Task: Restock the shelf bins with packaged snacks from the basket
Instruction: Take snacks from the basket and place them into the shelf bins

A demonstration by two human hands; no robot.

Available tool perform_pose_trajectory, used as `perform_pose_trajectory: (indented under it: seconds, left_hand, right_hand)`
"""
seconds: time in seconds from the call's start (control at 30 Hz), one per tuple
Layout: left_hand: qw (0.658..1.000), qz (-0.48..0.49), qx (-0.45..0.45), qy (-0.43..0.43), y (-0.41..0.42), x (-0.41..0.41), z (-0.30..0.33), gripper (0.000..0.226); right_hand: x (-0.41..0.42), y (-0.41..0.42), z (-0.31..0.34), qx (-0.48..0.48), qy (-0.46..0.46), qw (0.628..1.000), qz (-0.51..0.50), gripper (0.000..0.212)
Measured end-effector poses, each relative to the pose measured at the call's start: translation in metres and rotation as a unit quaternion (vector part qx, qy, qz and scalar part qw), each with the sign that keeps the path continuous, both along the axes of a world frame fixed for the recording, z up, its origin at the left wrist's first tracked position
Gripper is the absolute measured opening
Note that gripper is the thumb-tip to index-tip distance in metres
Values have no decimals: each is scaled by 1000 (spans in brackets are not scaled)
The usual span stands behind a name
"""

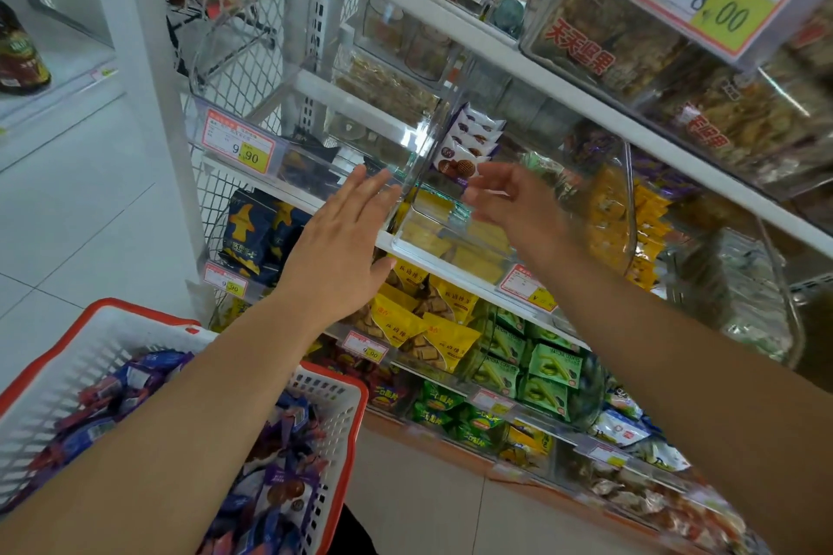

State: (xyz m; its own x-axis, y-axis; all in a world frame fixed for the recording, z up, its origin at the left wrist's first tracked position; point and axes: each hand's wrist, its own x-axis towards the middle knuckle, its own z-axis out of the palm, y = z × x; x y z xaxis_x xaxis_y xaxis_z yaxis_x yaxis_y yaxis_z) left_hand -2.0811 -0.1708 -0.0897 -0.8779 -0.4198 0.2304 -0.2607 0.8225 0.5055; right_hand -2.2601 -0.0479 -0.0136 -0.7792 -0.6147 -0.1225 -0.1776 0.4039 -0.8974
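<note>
Reaching at the shelf's front edge, both hands' fingers spread, holding nothing: left hand (342, 248) beside the clear bin (419, 176), right hand (509, 198) just below the stacked cookie packets (469, 140).

I see a clear, glossy plastic bin (408, 176) on the white metal shelf (432, 270). The basket (333, 401) looks like perforated white plastic with a red rim, its snack packets (288, 487) shiny film.

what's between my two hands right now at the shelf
In the head view, the clear plastic bin's front corner stands between the open left hand and right hand, with purple-and-white cookie packets stacked behind it.
</note>
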Motion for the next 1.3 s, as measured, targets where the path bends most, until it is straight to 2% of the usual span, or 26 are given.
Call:
perform_pose_trajectory:
  seconds: [0.1, 0.2, 0.27, 0.33, 0.43, 0.57, 0.67, 0.8, 0.97, 1.03, 1.1, 1.17, 1.23, 1.27, 1.3]
  left_hand:
    - [995, 13, 20, 98, 9, 16, -4, 56]
    - [981, 55, 2, 183, 27, 55, -29, 29]
    - [985, 88, 57, 135, 38, 93, -59, 19]
    - [974, 129, 186, -4, 44, 138, -97, 17]
    - [907, 161, 328, -208, 56, 203, -154, 15]
    - [854, 142, 377, -330, 78, 251, -197, 12]
    - [841, 147, 389, -345, 86, 269, -210, 20]
    - [848, 163, 391, -320, 86, 273, -214, 13]
    - [835, 182, 441, -273, 75, 269, -211, 11]
    - [837, 183, 444, -261, 71, 267, -207, 11]
    - [837, 196, 457, -230, 68, 262, -204, 7]
    - [830, 210, 484, -183, 66, 254, -196, 7]
    - [832, 217, 491, -137, 67, 242, -178, 16]
    - [834, 214, 497, -106, 68, 236, -163, 22]
    - [834, 202, 510, -63, 69, 228, -148, 27]
  right_hand:
    - [49, 16, 3, -78, 39, 995, 53, 31]
    - [104, 34, -25, -74, -9, 992, 105, 32]
    - [141, 45, -63, 14, -68, 984, 166, 29]
    - [172, 56, -109, 156, -99, 952, 246, 19]
    - [217, 69, -179, 324, -83, 881, 335, 22]
    - [266, 68, -255, 451, 4, 787, 421, 34]
    - [271, 54, -292, 502, 93, 749, 422, 41]
    - [265, 44, -328, 512, 66, 729, 450, 78]
    - [263, 41, -341, 512, 93, 707, 479, 86]
    - [259, 43, -333, 506, 82, 710, 483, 82]
    - [252, 43, -315, 495, 58, 740, 451, 71]
    - [244, 39, -288, 445, 21, 814, 374, 50]
    - [240, 37, -254, 325, -112, 908, 238, 36]
    - [240, 37, -236, 242, -207, 934, 160, 34]
    - [240, 37, -218, 165, -272, 943, 97, 30]
